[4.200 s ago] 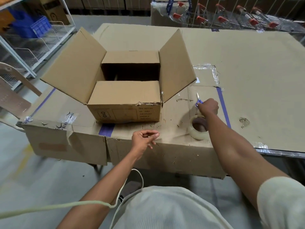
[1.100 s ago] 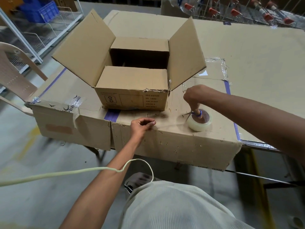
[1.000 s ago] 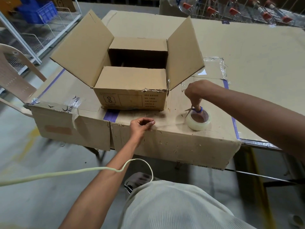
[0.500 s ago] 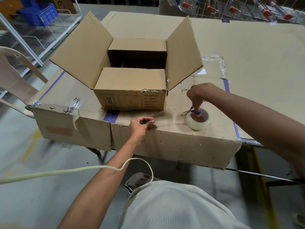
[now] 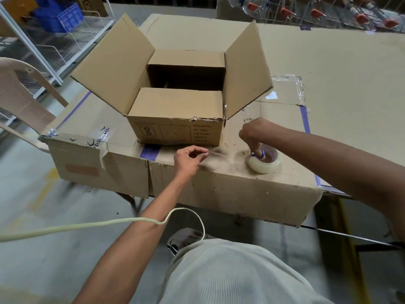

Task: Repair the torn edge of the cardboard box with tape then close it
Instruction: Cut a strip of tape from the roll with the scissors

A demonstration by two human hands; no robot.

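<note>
An open brown cardboard box [image 5: 175,106] stands on the table, its side flaps raised and its near top edge torn [image 5: 203,119] at the right front corner. A roll of clear tape [image 5: 265,165] lies flat to the box's right front. A clear tape strip [image 5: 223,156] stretches left from the roll, and my left hand [image 5: 189,159] pinches its free end just in front of the box. My right hand [image 5: 252,134] grips small blue-handled scissors [image 5: 259,153], which point down at the roll where the strip leaves it.
Cardboard sheets cover the table [image 5: 339,73], with old tape and blue tape lines on them. A beige plastic chair [image 5: 22,102] and a wire rack [image 5: 54,40] holding a blue crate [image 5: 59,16] stand at the left. Shopping trolleys [image 5: 328,12] line the back right. A pale cord [image 5: 87,224] crosses my left forearm.
My right hand brought the scissors down from behind the roll onto the roll. My left hand keeps pinching the stretched strip. Over the last second almost nothing moved.
</note>
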